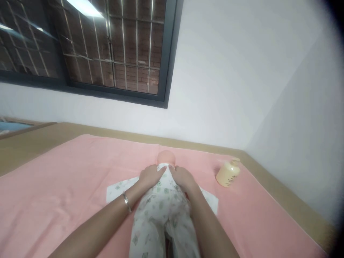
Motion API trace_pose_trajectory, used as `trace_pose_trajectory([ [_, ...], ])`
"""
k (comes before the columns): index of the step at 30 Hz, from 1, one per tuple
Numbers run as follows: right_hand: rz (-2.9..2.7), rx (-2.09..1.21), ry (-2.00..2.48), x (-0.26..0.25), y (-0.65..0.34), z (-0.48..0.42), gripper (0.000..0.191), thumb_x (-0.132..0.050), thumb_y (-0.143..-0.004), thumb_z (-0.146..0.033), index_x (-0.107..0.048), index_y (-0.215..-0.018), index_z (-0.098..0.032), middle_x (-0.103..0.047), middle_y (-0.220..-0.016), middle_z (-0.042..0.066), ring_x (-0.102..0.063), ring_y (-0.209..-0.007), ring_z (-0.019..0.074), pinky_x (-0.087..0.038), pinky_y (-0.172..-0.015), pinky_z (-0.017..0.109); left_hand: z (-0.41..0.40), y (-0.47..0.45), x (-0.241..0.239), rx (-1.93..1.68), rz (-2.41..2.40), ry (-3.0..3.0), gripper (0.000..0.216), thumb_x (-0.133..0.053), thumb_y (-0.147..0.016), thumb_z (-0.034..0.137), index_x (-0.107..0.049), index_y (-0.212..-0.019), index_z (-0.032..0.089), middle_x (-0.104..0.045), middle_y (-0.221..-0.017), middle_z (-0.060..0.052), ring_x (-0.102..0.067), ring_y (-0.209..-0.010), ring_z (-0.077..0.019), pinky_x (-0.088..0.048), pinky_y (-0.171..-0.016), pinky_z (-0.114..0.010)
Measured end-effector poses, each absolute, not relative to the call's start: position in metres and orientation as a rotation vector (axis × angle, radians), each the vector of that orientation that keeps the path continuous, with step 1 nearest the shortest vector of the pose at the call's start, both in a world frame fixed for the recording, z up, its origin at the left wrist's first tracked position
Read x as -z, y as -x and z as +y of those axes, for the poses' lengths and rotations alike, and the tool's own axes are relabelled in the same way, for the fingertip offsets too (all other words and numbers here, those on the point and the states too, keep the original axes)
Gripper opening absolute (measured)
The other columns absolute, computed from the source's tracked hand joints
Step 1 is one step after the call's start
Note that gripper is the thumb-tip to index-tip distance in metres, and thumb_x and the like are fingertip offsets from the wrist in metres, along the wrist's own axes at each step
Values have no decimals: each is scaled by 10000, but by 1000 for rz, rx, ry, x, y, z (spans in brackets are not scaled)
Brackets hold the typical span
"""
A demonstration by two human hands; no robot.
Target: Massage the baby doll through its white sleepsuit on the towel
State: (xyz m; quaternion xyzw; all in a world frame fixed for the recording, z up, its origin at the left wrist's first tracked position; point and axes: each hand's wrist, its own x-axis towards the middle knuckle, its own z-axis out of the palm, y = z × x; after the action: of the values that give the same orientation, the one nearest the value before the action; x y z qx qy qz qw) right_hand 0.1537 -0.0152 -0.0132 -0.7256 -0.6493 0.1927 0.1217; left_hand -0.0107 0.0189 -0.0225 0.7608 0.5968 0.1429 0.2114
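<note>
A bald baby doll (166,157) lies on a pink cloth, its head pointing away from me. White clothing with a pale green print (166,193) covers its body and legs, and its sleeves spread out flat to both sides. At the doll's left-hand side in view, my left hand (152,175) grips the shoulder, thumb on the cloth near the neckline. My right hand (184,178) holds the opposite shoulder the same way, its thumb close to the other one. Most of the fingers are hidden around the doll's sides. A silver bracelet circles my left wrist.
The pink cloth (67,179) covers most of a tan padded surface (29,147). A yellow pump bottle (228,174) stands tilted in view to the right of the doll. Behind rise a white wall (215,71) and a dark-framed barred window (115,46).
</note>
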Motion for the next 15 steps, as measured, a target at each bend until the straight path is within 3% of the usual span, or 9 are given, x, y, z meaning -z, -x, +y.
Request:
trace_pose_trajectory([
  [5,-1837,-567,2108,25,-160,-7,774,-150,-902,-679,-628,-1136,-118,-637,-1145,187,-592,-1047,293,-424,-848,377,25,12,31,-414,1671,-2103,766,-215,-802,773,-643,-1019,176,-688,-1049,-136,-638,-958,-316,-460,-757,-369],
  [15,-1839,-540,2101,33,-163,-2,769,-156,-889,-696,-641,-1120,-146,-654,-1123,164,-604,-1028,299,-439,-842,395,28,10,41,-476,1693,-2088,700,-237,-827,729,-633,-1040,191,-686,-1068,-135,-638,-943,-304,-447,-726,-355],
])
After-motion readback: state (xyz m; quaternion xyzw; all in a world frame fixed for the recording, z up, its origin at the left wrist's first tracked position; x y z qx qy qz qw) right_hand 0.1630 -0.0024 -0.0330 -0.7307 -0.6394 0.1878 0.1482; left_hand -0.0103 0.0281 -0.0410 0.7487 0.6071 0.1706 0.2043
